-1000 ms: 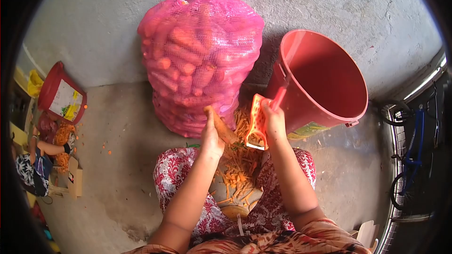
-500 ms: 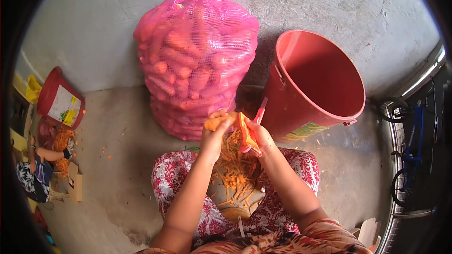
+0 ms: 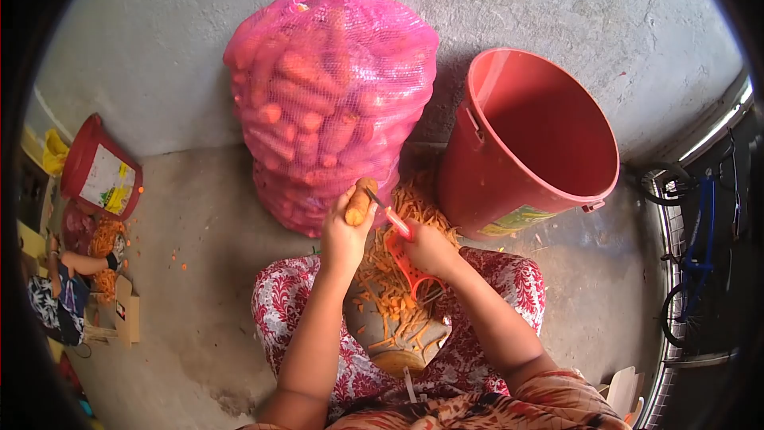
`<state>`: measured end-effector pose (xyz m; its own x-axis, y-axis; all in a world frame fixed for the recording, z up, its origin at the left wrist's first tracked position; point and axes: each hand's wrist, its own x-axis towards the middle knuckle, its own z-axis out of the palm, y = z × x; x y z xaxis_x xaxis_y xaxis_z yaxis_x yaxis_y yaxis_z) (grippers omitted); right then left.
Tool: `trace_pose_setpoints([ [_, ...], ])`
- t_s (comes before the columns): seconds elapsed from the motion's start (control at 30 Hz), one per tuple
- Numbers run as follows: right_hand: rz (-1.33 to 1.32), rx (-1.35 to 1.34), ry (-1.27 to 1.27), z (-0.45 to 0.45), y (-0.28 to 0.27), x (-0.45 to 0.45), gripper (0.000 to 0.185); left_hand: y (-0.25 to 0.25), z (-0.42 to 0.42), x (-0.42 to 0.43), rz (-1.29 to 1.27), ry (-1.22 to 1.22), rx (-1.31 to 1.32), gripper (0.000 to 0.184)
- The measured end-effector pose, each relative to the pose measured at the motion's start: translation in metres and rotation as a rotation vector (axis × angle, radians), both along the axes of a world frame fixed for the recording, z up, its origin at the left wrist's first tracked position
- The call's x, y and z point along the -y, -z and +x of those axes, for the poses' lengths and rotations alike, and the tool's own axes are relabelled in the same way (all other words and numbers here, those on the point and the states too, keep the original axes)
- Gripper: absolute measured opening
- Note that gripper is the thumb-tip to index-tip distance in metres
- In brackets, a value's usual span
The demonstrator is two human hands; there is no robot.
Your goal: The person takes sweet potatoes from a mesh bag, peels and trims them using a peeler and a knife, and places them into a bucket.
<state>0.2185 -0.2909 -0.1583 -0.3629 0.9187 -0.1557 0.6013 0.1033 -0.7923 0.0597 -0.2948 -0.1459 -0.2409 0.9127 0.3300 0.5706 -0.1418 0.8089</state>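
Observation:
In my left hand (image 3: 344, 231) is a carrot (image 3: 360, 205), gripped with its top end pointing up and away from me. My right hand (image 3: 434, 252) is closed around a small knife (image 3: 390, 211) with a red handle, and its blade meets the carrot near the upper end. A red peeler (image 3: 411, 272) with a perforated body hangs from the same hand, below the knife handle. Under both hands, a heap of orange peelings (image 3: 390, 291) lies on the floor between my knees.
A pink mesh sack (image 3: 330, 103) full of carrots stands against the wall. To its right is a large red bucket (image 3: 477, 159). At far left, another person's arm (image 3: 86, 263) shows near a smaller red bucket (image 3: 99, 171) and more peelings. A blue bicycle (image 3: 700, 263) stands at the right.
My right hand has turned, so the peeler now hangs down and the knife blade points at the carrot. The carrot has tilted more upright in my left hand.

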Motion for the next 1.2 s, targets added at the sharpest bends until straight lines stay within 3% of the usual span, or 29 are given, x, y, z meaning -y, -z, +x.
trace_pose_setpoints([
  [0.4, -0.115, -0.099, -0.139, 0.002, 0.019, -0.004, 0.022, 0.004, -0.005, 0.001, 0.072, 0.06, -0.094, 0.041],
  [0.67, -0.047, 0.053, -0.076, -0.003, 0.03, -0.008, 0.02, -0.003, -0.004, 0.005, 0.089, 0.103, -0.113, 0.033],
  [0.87, -0.171, 0.275, 0.13, -0.003, 0.052, -0.019, 0.023, -0.015, 0.008, 0.02, 0.151, 0.192, -0.015, 0.033],
  [0.97, -0.163, 0.407, -0.105, -0.01, 0.059, -0.023, 0.024, -0.017, 0.003, 0.016, 0.127, 0.145, 0.014, 0.029],
  [1.1, -0.156, 0.22, 0.103, -0.01, 0.045, -0.017, 0.022, -0.013, -0.006, 0.012, 0.124, 0.066, -0.03, 0.028],
  [1.2, -0.291, -0.251, 0.351, -0.002, 0.051, -0.027, 0.018, -0.01, -0.012, 0.008, 0.039, 0.005, 0.074, 0.027],
])
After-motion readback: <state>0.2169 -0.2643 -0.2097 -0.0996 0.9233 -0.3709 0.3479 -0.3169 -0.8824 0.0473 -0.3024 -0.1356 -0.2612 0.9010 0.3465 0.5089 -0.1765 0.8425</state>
